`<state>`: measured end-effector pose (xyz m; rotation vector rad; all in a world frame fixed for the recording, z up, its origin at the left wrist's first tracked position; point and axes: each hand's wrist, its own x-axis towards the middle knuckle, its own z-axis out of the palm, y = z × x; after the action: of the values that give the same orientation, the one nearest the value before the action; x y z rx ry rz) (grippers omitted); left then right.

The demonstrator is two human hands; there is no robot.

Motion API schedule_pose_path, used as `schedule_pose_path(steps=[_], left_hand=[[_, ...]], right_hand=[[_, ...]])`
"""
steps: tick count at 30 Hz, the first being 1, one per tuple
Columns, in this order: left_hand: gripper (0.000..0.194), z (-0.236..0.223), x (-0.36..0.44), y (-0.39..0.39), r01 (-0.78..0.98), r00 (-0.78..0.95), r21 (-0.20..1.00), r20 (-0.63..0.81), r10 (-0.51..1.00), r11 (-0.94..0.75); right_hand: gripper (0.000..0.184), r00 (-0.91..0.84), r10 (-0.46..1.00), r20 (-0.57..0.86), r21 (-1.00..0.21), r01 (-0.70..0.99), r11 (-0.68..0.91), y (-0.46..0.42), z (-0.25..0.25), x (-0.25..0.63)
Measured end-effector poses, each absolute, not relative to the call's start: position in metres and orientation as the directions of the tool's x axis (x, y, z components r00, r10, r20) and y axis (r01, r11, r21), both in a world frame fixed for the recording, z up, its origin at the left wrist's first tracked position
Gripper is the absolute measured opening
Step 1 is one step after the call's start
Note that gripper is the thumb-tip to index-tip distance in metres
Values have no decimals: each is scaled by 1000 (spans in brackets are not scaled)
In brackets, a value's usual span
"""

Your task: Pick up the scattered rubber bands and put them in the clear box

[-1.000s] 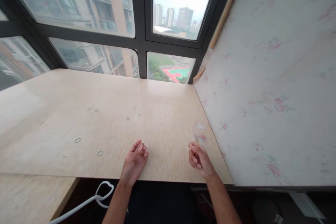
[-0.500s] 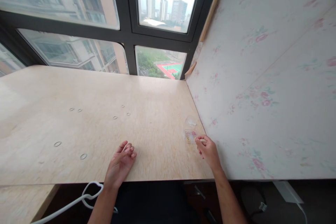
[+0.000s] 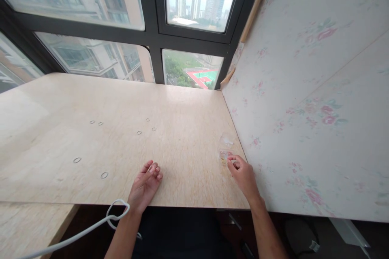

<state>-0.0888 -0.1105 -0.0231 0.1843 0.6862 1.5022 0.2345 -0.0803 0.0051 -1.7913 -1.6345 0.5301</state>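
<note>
My right hand (image 3: 244, 176) is at the right of the tabletop, thumb and forefinger pinched together over the right side of a small clear plastic box (image 3: 221, 155). Small red and yellow pieces lie in the box, and its clear lid (image 3: 226, 141) is folded back behind it. Whatever the pinch holds is too small to make out. My left hand (image 3: 145, 186) rests near the front edge, palm turned up and inward, fingers curled with the thumb against them. Anything between those fingertips cannot be made out.
Several thin dark rings lie on the marble-patterned tabletop (image 3: 182, 149) to the left, among them one ring (image 3: 104, 175) nearest the left hand. A white cable (image 3: 91, 226) loops by my left forearm. The flowered wall (image 3: 304, 129) borders the right side; windows stand behind.
The view has swung a little left, so everything sits further right in the picture. My right fingertips have moved slightly further over the box. The left hand keeps its curled pose.
</note>
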Motion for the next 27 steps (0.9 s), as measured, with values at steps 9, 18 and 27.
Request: schedule_pose_path(steps=[9,18,27], left_hand=[[28,-28,-89,-111,-845,-88,528,-289,953,82],[28,-27,-87,-114,-853,-110,517,-310,944,70],[28,-29,-86,-118,-869,-121,493,-296,947,43]], right_hand=[[15,-186,959,215,-887,373,271,-117,-9,177],[15,-253,955,156,-928,294,230,-115,-29,167],[17,-238,957,168,-915,324,241,-119,-36,171]])
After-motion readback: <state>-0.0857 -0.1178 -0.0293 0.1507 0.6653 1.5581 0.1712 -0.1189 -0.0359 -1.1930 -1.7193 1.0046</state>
